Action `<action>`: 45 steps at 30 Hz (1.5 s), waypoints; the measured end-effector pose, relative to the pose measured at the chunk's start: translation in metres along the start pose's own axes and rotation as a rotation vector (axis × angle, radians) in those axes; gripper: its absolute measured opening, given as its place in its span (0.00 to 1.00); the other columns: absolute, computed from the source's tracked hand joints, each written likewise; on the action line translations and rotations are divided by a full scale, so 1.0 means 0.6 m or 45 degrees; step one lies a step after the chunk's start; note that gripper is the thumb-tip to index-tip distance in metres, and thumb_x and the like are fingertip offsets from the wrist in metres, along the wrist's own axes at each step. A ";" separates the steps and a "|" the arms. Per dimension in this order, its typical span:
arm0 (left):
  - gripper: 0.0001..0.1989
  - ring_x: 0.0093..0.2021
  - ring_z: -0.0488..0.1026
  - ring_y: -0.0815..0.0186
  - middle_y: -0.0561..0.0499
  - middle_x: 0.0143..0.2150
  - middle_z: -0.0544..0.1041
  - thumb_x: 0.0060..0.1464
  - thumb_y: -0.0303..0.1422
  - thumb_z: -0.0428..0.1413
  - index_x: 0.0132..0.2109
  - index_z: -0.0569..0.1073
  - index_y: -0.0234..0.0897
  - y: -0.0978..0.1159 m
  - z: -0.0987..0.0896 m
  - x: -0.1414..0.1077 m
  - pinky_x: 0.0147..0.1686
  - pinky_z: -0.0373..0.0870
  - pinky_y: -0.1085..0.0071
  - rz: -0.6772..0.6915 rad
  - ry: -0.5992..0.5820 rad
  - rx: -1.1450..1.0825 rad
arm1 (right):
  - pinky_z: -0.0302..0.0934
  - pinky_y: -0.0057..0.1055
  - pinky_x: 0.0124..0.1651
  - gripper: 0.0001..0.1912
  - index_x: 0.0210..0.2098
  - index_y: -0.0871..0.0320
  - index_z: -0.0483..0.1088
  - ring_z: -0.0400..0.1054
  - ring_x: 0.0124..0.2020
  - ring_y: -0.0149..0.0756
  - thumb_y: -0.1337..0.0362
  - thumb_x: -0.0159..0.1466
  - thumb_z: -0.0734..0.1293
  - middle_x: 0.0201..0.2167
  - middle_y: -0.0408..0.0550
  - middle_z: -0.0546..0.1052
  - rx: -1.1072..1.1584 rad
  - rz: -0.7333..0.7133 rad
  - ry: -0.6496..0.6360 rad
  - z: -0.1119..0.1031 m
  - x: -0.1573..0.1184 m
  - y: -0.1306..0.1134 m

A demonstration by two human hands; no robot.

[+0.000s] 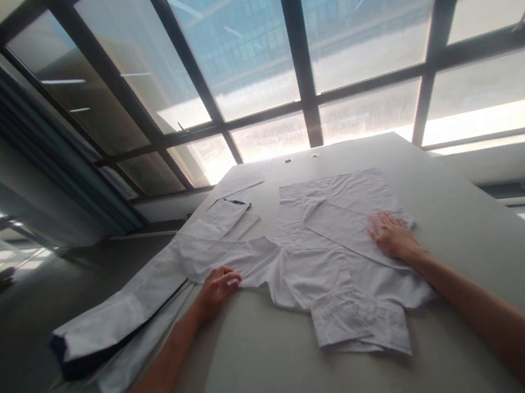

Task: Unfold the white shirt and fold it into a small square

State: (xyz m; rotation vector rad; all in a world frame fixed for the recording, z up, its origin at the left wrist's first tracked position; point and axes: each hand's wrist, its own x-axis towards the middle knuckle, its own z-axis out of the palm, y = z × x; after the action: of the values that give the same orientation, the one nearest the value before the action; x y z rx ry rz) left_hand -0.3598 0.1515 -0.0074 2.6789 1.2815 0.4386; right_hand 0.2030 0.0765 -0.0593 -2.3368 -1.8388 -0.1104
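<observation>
While the right hand [391, 235] flattens the shirt [332, 245], the left hand [218, 290] pinches its sleeve [233, 259].

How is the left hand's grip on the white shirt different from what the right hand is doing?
The left hand is curled, its fingers closed on a sleeve edge of the white shirt; the right hand lies flat and open, palm down. The left hand sits at the shirt's left edge, nearer the person; the right hand rests on the folded body, farther up the table. Both hands touch the same shirt with bare forearms.
</observation>
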 end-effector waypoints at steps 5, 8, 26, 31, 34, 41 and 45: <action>0.19 0.49 0.76 0.57 0.45 0.44 0.81 0.68 0.42 0.48 0.41 0.81 0.40 0.079 -0.015 0.066 0.56 0.71 0.61 -0.026 0.237 -0.006 | 0.44 0.51 0.73 0.31 0.72 0.63 0.59 0.50 0.74 0.53 0.55 0.75 0.53 0.73 0.65 0.59 -0.005 -0.015 0.001 0.001 -0.001 -0.002; 0.19 0.55 0.76 0.58 0.44 0.53 0.80 0.69 0.39 0.47 0.54 0.79 0.40 0.143 0.005 0.133 0.60 0.69 0.63 0.022 0.212 -0.068 | 0.44 0.52 0.72 0.31 0.72 0.63 0.59 0.50 0.74 0.53 0.55 0.75 0.53 0.73 0.65 0.59 -0.007 -0.006 0.003 0.000 -0.001 -0.002; 0.27 0.74 0.56 0.46 0.33 0.73 0.62 0.72 0.41 0.44 0.71 0.65 0.34 0.102 0.102 0.173 0.69 0.57 0.45 -0.410 -0.089 0.206 | 0.44 0.49 0.72 0.30 0.72 0.61 0.59 0.51 0.74 0.52 0.56 0.75 0.54 0.73 0.62 0.59 -0.004 -0.011 -0.008 -0.001 0.000 -0.001; 0.27 0.74 0.57 0.48 0.35 0.74 0.62 0.73 0.42 0.42 0.73 0.63 0.38 0.171 0.108 0.183 0.69 0.57 0.44 -0.083 -0.108 0.158 | 0.44 0.49 0.72 0.30 0.72 0.61 0.59 0.51 0.74 0.51 0.55 0.75 0.54 0.74 0.62 0.58 -0.005 -0.005 -0.010 0.000 0.001 0.000; 0.27 0.77 0.50 0.45 0.42 0.76 0.58 0.72 0.43 0.44 0.74 0.61 0.47 0.189 0.112 0.161 0.69 0.53 0.39 0.063 -0.257 0.221 | 0.44 0.49 0.72 0.30 0.72 0.61 0.59 0.51 0.74 0.50 0.56 0.75 0.54 0.74 0.62 0.58 -0.006 -0.002 -0.015 -0.002 0.000 0.000; 0.30 0.78 0.43 0.49 0.46 0.79 0.50 0.74 0.46 0.36 0.78 0.49 0.46 0.140 0.113 0.093 0.72 0.45 0.41 -0.007 -0.286 0.235 | 0.44 0.49 0.73 0.30 0.72 0.62 0.59 0.51 0.74 0.51 0.56 0.75 0.54 0.73 0.62 0.59 -0.010 -0.016 -0.016 -0.005 -0.001 0.001; 0.30 0.78 0.45 0.51 0.47 0.78 0.53 0.74 0.45 0.38 0.77 0.54 0.46 0.116 0.104 0.087 0.72 0.48 0.44 -0.056 -0.249 0.209 | 0.43 0.49 0.73 0.30 0.73 0.61 0.59 0.50 0.74 0.50 0.56 0.75 0.54 0.74 0.61 0.59 0.002 0.000 -0.022 -0.005 0.000 0.001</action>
State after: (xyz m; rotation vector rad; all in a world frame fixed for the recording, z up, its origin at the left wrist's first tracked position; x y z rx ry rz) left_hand -0.2573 0.1485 -0.0390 2.7353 1.3691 0.0653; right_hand 0.2037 0.0757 -0.0565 -2.3440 -1.8461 -0.0887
